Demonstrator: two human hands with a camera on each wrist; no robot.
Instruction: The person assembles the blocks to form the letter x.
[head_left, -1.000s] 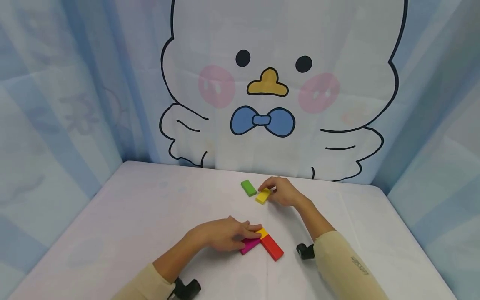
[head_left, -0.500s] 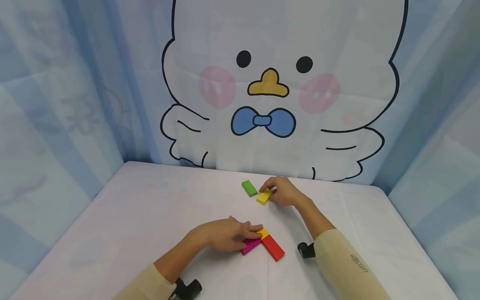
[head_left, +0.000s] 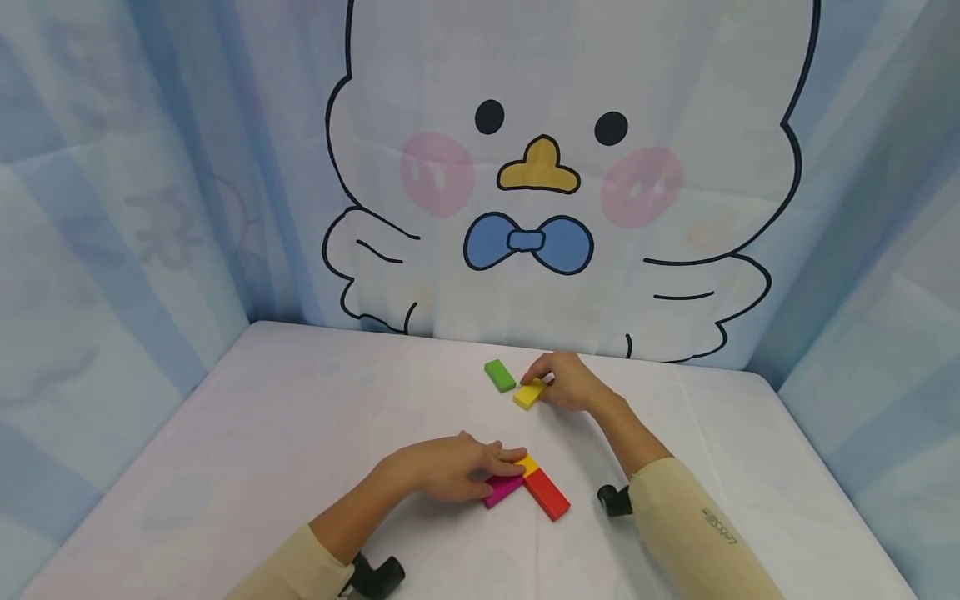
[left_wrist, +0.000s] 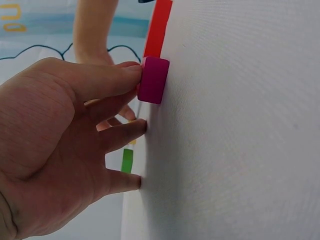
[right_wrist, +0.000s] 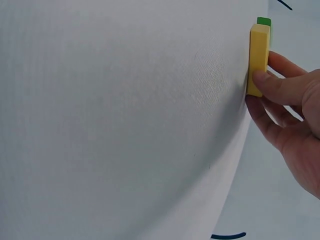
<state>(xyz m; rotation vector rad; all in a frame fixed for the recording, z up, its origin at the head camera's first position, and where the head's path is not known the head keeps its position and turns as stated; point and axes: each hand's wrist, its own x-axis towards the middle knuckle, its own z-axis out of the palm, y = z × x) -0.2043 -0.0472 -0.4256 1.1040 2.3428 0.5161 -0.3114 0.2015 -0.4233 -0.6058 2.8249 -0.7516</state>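
Observation:
My left hand (head_left: pixel 453 468) lies over a magenta block (head_left: pixel 504 490), with the thumb on its side. One finger of that hand reaches onto a small orange block (head_left: pixel 529 463), mostly covered. A red block (head_left: pixel 547 495) lies end to end with the orange one, and the magenta block meets them at an angle. Farther back, my right hand (head_left: pixel 567 383) pinches a yellow block (right_wrist: pixel 258 57) between thumb and fingers, low at the table. Just left of the yellow block lies a green block (head_left: pixel 500 376); the right wrist view shows only its top end.
All the blocks are on a white-covered table (head_left: pixel 315 417). A curtain (head_left: pixel 525 308) with a printed cartoon bird rises at the table's back edge. Black wrist cameras sit under both sleeves.
Both hands and the blocks keep their places; the whole head view has only shifted slightly.

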